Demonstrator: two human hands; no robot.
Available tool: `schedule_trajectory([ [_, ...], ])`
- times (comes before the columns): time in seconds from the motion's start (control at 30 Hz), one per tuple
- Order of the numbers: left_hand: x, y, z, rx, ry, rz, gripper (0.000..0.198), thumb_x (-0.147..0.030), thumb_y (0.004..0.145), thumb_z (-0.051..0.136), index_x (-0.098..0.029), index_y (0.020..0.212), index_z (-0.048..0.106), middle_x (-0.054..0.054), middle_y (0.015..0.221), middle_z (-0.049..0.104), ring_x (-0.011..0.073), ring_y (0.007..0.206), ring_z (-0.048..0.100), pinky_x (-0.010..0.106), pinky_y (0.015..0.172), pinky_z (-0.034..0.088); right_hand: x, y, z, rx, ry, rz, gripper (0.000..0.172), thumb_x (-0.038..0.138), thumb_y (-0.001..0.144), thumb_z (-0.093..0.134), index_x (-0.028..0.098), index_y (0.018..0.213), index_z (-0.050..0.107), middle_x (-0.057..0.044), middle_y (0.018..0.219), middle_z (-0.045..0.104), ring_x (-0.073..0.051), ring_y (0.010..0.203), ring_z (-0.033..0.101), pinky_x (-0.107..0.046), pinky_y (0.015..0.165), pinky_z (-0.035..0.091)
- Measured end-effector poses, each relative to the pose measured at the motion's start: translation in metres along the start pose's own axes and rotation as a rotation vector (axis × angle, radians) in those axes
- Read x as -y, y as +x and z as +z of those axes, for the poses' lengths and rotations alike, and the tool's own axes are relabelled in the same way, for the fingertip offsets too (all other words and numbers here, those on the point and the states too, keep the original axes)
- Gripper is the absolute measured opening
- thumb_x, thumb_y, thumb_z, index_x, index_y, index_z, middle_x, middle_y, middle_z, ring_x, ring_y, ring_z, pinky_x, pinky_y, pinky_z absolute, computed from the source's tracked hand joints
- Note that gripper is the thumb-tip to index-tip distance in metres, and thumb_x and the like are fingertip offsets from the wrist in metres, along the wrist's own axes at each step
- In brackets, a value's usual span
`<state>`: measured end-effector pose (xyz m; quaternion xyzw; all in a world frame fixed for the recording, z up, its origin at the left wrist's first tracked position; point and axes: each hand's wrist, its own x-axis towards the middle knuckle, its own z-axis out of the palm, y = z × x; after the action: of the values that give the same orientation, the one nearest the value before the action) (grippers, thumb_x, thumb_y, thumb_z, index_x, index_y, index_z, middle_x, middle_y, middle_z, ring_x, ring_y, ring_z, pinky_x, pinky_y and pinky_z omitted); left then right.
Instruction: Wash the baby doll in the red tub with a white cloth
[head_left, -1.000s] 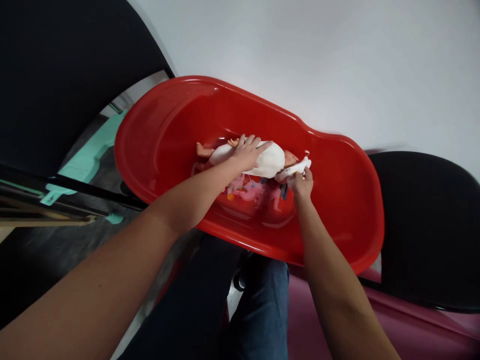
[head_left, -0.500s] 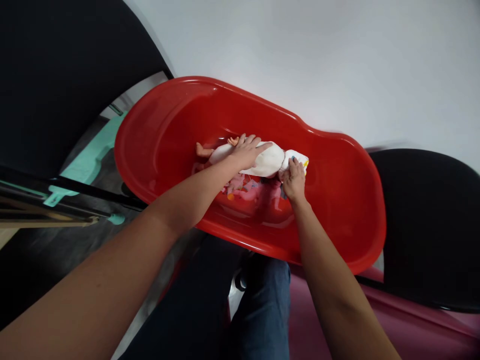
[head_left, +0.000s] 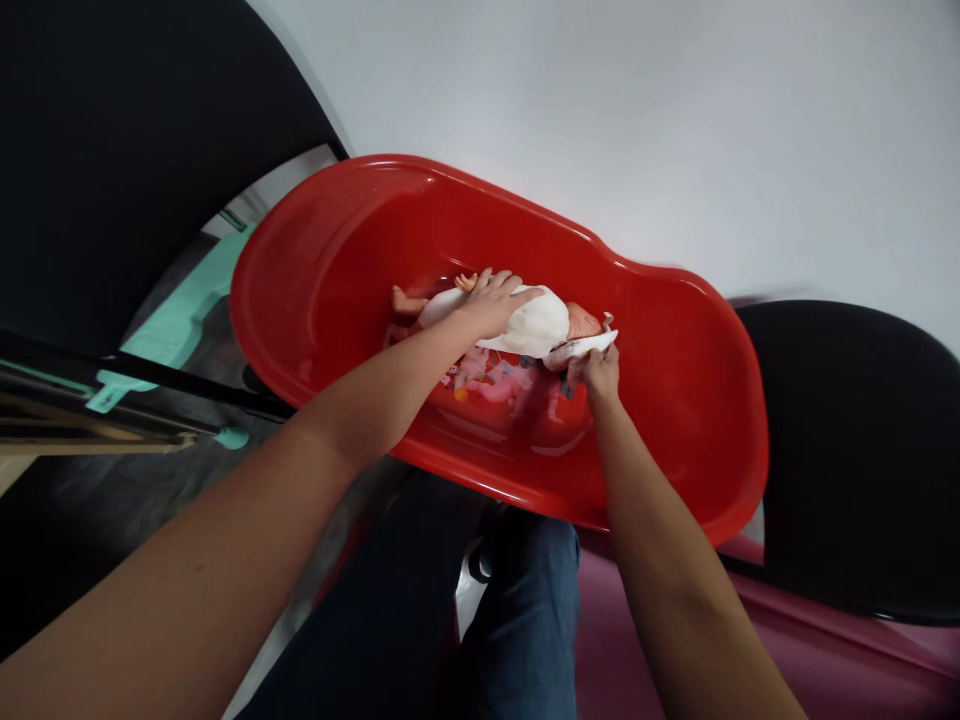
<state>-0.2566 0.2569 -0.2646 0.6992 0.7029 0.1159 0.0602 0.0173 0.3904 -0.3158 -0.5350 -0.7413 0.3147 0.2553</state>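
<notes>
A baby doll [head_left: 409,301] lies on its back, as far as can be determined, at the centre of the tub, legs toward the left of the view, head toward the right. A white cloth [head_left: 536,325] covers the trunk. The doll's head [head_left: 583,321] and limbs remain bare.

The left hand [head_left: 495,308] is spread flat, pressing on the covered trunk. The right hand [head_left: 596,375] pinches a gathered white edge [head_left: 589,348] below the head; whether this is part of the same cloth cannot be confirmed.

The red plastic baby tub [head_left: 360,190] holds both. Pink and orange shapes [head_left: 487,385] appear on its floor, printed or loose undetermined. A black rounded seat [head_left: 847,450] adjoins the tub's far end, and a jeans-clad leg [head_left: 517,600] lies below it.
</notes>
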Motion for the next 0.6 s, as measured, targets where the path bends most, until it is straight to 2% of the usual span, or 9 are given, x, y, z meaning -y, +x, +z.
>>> schedule_trajectory([
  [0.07, 0.000, 0.000, -0.001, 0.005, -0.004, -0.002, 0.091, -0.012, 0.096, 0.063, -0.033, 0.178, 0.030, 0.014, 0.166, 0.044, 0.0370, 0.157, 0.034, 0.059, 0.133, 0.018, 0.002, -0.001, 0.000, -0.011, 0.120, 0.173, 0.054, 0.031, 0.101, 0.040, 0.010, 0.149, 0.055, -0.020, 0.121, 0.070, -0.028, 0.110, 0.069, -0.038, 0.090, 0.059],
  [0.13, -0.001, -0.001, -0.003, 0.010, -0.005, -0.008, 0.092, -0.013, 0.096, 0.064, -0.032, 0.179, 0.029, 0.014, 0.167, 0.043, 0.0375, 0.157, 0.033, 0.059, 0.134, 0.018, 0.007, -0.002, 0.000, -0.042, 0.141, 0.222, 0.053, 0.032, 0.097, 0.047, 0.008, 0.143, 0.059, -0.020, 0.119, 0.070, -0.028, 0.107, 0.070, -0.038, 0.088, 0.059],
  [0.23, -0.002, -0.003, -0.004, 0.013, -0.005, -0.020, 0.092, -0.015, 0.096, 0.064, -0.032, 0.179, 0.028, 0.015, 0.168, 0.042, 0.0377, 0.157, 0.033, 0.058, 0.133, 0.018, 0.018, -0.006, -0.001, -0.087, 0.007, 0.092, 0.070, 0.033, 0.086, 0.061, 0.008, 0.151, 0.057, -0.021, 0.135, 0.066, -0.031, 0.121, 0.067, -0.043, 0.100, 0.058],
  [0.33, -0.001, -0.003, -0.004, 0.010, -0.003, -0.020, 0.089, -0.018, 0.098, 0.064, -0.032, 0.179, 0.029, 0.015, 0.168, 0.043, 0.0373, 0.157, 0.034, 0.057, 0.133, 0.019, 0.030, -0.013, -0.001, -0.081, -0.178, -0.093, 0.082, 0.030, 0.080, 0.066, 0.006, 0.158, 0.056, -0.024, 0.154, 0.055, -0.035, 0.140, 0.057, -0.050, 0.123, 0.046],
  [0.4, 0.000, -0.002, -0.002, 0.008, -0.006, -0.014, 0.090, -0.018, 0.098, 0.064, -0.033, 0.179, 0.029, 0.014, 0.168, 0.043, 0.0370, 0.157, 0.034, 0.058, 0.134, 0.018, 0.035, -0.017, 0.000, -0.038, -0.262, -0.196, 0.077, 0.029, 0.086, 0.063, 0.003, 0.158, 0.057, -0.025, 0.161, 0.048, -0.035, 0.149, 0.050, -0.049, 0.132, 0.037],
  [0.47, 0.000, -0.001, -0.001, 0.007, -0.010, -0.009, 0.091, -0.017, 0.097, 0.065, -0.033, 0.179, 0.028, 0.014, 0.168, 0.043, 0.0370, 0.158, 0.033, 0.058, 0.134, 0.017, 0.035, -0.019, 0.002, 0.031, -0.311, -0.290, 0.071, 0.031, 0.094, 0.057, 0.003, 0.159, 0.056, -0.025, 0.166, 0.042, -0.035, 0.155, 0.044, -0.048, 0.134, 0.033],
  [0.6, -0.001, -0.002, -0.004, 0.019, -0.012, -0.014, 0.085, -0.019, 0.099, 0.063, -0.032, 0.177, 0.033, 0.014, 0.166, 0.044, 0.0374, 0.158, 0.033, 0.058, 0.134, 0.018, 0.028, -0.015, 0.004, 0.136, -0.387, -0.480, 0.068, 0.027, 0.102, 0.044, 0.005, 0.167, 0.049, -0.019, 0.173, 0.039, -0.033, 0.166, 0.028, -0.052, 0.139, 0.022],
])
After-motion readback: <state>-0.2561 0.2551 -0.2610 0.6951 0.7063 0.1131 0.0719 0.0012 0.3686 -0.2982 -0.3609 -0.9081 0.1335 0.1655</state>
